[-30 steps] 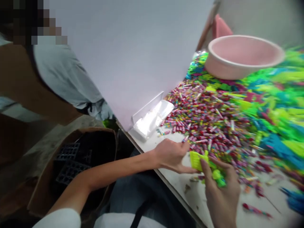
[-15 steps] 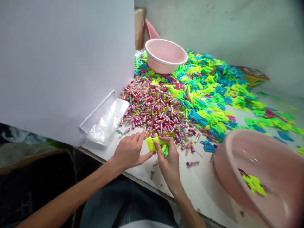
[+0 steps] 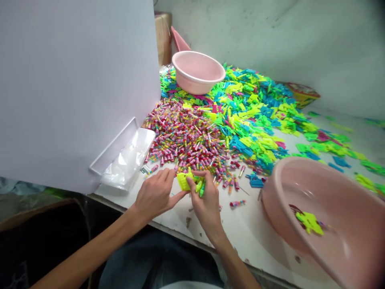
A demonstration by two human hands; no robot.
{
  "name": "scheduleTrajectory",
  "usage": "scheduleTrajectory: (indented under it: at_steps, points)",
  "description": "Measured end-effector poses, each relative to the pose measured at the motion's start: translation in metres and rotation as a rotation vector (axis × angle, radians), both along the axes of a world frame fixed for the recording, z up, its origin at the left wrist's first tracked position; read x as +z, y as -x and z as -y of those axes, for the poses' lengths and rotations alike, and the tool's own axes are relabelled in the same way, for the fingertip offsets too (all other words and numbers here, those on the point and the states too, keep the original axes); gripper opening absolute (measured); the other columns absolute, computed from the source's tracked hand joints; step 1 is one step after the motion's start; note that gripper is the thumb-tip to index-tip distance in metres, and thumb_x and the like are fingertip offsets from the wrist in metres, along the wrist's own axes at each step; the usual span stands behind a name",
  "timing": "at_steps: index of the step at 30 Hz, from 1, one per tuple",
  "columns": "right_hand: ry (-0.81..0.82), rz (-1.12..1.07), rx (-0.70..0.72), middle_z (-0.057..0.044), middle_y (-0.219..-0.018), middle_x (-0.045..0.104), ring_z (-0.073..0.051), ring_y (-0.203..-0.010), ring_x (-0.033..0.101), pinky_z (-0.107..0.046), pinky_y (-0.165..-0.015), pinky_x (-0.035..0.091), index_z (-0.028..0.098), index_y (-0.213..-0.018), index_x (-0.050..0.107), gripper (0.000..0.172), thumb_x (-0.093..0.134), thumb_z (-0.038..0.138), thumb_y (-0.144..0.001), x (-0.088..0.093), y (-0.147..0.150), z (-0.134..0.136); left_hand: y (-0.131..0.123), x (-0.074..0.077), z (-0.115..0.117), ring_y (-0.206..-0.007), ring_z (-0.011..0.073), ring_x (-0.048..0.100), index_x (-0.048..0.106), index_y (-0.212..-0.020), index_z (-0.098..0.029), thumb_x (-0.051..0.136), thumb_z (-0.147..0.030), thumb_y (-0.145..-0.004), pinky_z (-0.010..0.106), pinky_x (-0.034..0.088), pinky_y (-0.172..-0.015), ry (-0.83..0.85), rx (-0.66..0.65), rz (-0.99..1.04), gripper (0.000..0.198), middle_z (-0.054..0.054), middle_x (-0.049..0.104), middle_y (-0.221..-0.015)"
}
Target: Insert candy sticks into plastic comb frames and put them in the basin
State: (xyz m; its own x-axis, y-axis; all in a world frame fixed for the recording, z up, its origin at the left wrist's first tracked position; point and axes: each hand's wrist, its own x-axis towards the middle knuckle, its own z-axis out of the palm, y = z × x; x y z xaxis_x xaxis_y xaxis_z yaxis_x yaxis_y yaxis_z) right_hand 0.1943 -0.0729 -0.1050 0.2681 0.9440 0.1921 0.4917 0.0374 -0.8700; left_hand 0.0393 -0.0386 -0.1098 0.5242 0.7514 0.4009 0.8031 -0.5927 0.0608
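My right hand (image 3: 206, 204) is closed on a yellow plastic piece (image 3: 183, 182), with small yellow-green pieces (image 3: 200, 186) tucked in its fingers. My left hand (image 3: 155, 192) is at the left end of the yellow piece, its thumb stretched beneath it and its fingers curled; what it grips is hidden. Beyond both hands lies a heap of small pink and red striped sticks (image 3: 186, 136). Behind and to the right spreads a pile of green, yellow and blue plastic pieces (image 3: 252, 104).
A large pink basin (image 3: 279, 188) at the right holds a few pieces. Another pink basin (image 3: 198, 86) rests on the far pile. Clear plastic bags (image 3: 123, 164) lie beside a tall white panel (image 3: 75, 88) on the left. The table's front edge (image 3: 180, 237) is near my lap.
The view has shifted slightly, so most things appear further left. Both hands keep nearly the same hold around the yellow piece.
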Motion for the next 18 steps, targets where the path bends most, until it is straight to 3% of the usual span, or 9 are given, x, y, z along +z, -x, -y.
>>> scheduleTrajectory:
  at_steps: [5,9,14,18]
  points:
    - [0.023,-0.037,-0.031,-0.005,-0.096,0.069,-0.022,-0.085,0.066,-0.03,-0.074,0.047,0.022,-0.1,0.057,0.018,0.056,0.038,-0.091,0.002,-0.001,-0.003,-0.001,-0.003,-0.002,-0.07,0.0199,0.063,0.052,-0.089,-0.017,0.043,-0.056,-0.095,0.03,0.043,-0.057,0.035,-0.047,-0.001,0.041,0.003,0.06,-0.075]
    - [0.043,-0.129,-0.053,-0.004,-0.096,0.068,-0.022,-0.087,0.064,-0.033,-0.078,0.046,0.022,-0.096,0.058,0.022,0.059,0.042,-0.088,0.004,-0.005,-0.009,0.0,0.0,-0.007,-0.077,0.0227,0.067,0.054,-0.095,-0.014,0.047,-0.062,-0.092,0.031,0.047,-0.061,-0.055,-0.012,0.031,0.048,0.006,0.064,-0.079]
    - [0.096,-0.249,-0.014,-0.006,-0.097,0.069,-0.023,-0.091,0.064,-0.033,-0.08,0.048,0.02,-0.092,0.062,0.026,0.062,0.045,-0.085,-0.001,-0.01,-0.015,0.002,-0.006,-0.01,-0.057,0.0192,0.065,0.053,-0.086,-0.016,0.048,-0.062,-0.091,0.029,0.041,-0.048,-0.032,-0.1,0.069,0.046,0.002,0.061,-0.064]
    - [0.114,-0.263,-0.042,-0.006,-0.097,0.07,-0.025,-0.095,0.064,-0.036,-0.084,0.047,0.02,-0.09,0.064,0.028,0.066,0.046,-0.081,-0.007,-0.013,-0.016,-0.001,-0.011,-0.007,-0.053,0.0188,0.065,0.051,-0.082,-0.017,0.051,-0.053,-0.093,0.028,0.041,-0.048,-0.021,-0.131,0.101,0.038,0.002,0.063,-0.062]
